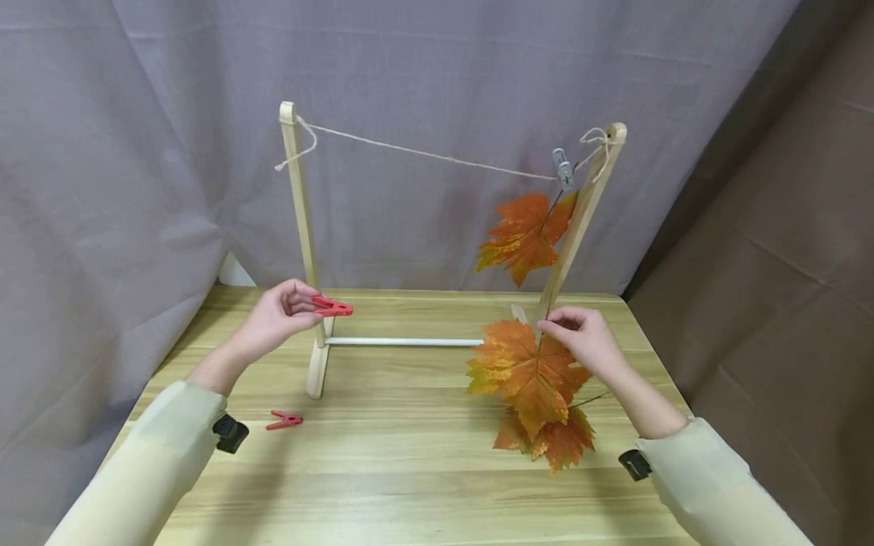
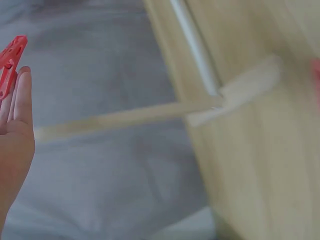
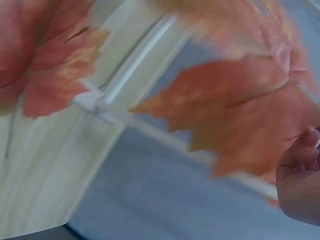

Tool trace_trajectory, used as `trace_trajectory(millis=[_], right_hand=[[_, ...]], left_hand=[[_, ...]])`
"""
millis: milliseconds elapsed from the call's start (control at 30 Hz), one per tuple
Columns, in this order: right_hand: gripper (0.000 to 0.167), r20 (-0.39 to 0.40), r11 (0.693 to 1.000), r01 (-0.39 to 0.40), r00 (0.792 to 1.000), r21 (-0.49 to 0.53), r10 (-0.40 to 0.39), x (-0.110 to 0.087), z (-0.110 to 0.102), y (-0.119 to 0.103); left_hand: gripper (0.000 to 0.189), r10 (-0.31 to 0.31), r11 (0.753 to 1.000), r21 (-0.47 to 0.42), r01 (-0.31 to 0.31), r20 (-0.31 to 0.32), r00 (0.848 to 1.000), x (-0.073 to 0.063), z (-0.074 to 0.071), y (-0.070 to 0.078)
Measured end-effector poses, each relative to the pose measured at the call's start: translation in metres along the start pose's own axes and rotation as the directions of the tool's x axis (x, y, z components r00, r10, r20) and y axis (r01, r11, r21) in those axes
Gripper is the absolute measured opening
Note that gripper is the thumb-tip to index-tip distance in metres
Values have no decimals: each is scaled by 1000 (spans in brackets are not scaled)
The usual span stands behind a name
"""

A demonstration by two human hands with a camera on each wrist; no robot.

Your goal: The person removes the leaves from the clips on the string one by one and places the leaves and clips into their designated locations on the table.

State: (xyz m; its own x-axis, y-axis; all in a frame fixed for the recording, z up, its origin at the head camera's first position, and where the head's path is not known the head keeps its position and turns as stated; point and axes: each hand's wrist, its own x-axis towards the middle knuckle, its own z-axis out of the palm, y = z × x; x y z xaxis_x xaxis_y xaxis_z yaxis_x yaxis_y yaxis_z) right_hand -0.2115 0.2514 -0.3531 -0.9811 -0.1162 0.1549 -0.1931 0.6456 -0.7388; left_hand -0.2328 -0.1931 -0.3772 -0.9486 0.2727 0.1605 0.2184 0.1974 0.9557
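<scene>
Now, clothespin in left hand.

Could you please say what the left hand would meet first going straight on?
The way looks free just past the red clothespin in the left hand; beyond, the orange leaf in the right hand might come first, though depth is unclear.

A pale wood table has soft stripes running across its top. Behind it hangs a big grey cloth with folds. A brown cloth hangs on the right. Something whitish peeks out by the table's back left corner.
</scene>
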Motion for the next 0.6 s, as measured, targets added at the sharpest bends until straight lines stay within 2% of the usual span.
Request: trace_trajectory(millis=[133,233,400,600], right_hand=[[23,-20,997,-79,997,14,80,-8,-12,20],[19,0,983,-155,988,94,156,-12,-20,35],[20,72,939,-261,965,223,251,-17,-29,63],[19,150,883,-360,932,303,329,-20,-29,92]], left_hand=[[40,-31,998,50,31,14,999,-10,-10,-18],[43,-57,993,100,56,7,998,-17,-17,-28],[39,-131,979,155,130,-7,991,-24,-24,-45],[37,-185,962,204,182,-3,983,-30,-32,-68]])
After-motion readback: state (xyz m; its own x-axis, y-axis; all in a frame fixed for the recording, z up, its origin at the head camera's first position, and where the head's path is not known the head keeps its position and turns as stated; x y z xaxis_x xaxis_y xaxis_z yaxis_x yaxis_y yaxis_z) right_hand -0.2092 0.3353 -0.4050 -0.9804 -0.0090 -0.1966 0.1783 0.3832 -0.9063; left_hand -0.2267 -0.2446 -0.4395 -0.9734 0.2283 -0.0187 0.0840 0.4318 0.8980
